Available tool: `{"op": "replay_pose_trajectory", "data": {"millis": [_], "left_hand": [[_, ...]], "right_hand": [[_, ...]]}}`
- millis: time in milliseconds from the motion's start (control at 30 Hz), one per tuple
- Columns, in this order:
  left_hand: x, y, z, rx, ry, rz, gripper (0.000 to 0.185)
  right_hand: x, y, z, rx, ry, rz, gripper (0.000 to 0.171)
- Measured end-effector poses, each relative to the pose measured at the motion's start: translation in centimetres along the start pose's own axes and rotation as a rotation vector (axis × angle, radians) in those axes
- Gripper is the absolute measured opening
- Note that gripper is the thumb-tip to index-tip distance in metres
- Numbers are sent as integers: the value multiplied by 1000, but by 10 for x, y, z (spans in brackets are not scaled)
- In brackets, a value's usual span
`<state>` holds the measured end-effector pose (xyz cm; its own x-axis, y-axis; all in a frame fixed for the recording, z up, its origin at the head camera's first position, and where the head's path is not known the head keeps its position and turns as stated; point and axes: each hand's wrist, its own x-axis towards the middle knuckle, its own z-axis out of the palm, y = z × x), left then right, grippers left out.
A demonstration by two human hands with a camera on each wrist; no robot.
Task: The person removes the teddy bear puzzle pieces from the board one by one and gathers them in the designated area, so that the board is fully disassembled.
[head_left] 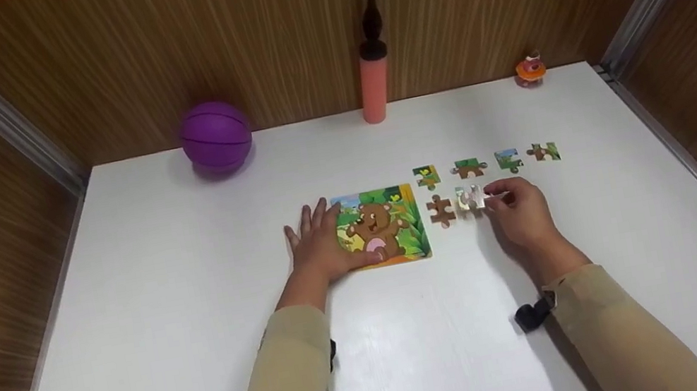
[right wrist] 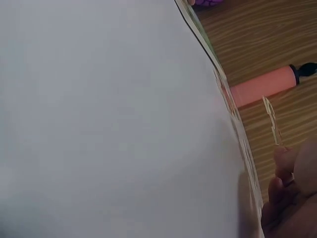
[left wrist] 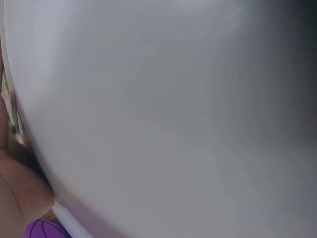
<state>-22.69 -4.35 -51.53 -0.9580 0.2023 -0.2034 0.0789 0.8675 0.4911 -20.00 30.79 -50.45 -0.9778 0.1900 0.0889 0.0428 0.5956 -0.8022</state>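
Head view: a person in tan sleeves is leaning over a white surface (head_left: 196, 308), both hands at work on a bear puzzle.
Left hand: the left hand (head_left: 323, 246) is lying flat, fingers straight and spread, pressing on the left side of the puzzle board (head_left: 389, 224) and gripping nothing.
Right hand: the right hand (head_left: 520, 212) is pinching a pale puzzle piece (head_left: 472, 199) by its right edge – fingertips curled round it, the piece blurred and seemingly tilted off the surface.
Loose pieces: a brown piece (head_left: 441, 210) is sitting just beside the held one, between it and the board; four more (head_left: 469, 168) are lining up in a row just beyond.
Background: a purple ball (head_left: 215, 135), an orange pump (head_left: 374, 76) and a small orange toy (head_left: 531, 69) are standing along the wooden back wall.
Wrist views: both are showing mostly white surface, adding little.
Risk: the grip looks thin – the piece could slip from the fingertips, or the moving hand could knock the brown piece out of place. The board could skid if the left hand is easing its pressure.
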Motion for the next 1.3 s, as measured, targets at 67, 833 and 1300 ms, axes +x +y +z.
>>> {"op": "replay_pose_trajectory", "data": {"millis": [67, 833, 1300], "left_hand": [[0, 0, 0, -4, 2, 0, 138], [-4, 1, -2, 2, 17, 18, 136], [-3, 0, -1, -6, 13, 9, 137]], "right_hand": [[2, 3, -4, -17, -4, -1, 22], [20, 18, -21, -144, -171, 49, 21], [22, 18, -23, -119, -167, 60, 26]]}}
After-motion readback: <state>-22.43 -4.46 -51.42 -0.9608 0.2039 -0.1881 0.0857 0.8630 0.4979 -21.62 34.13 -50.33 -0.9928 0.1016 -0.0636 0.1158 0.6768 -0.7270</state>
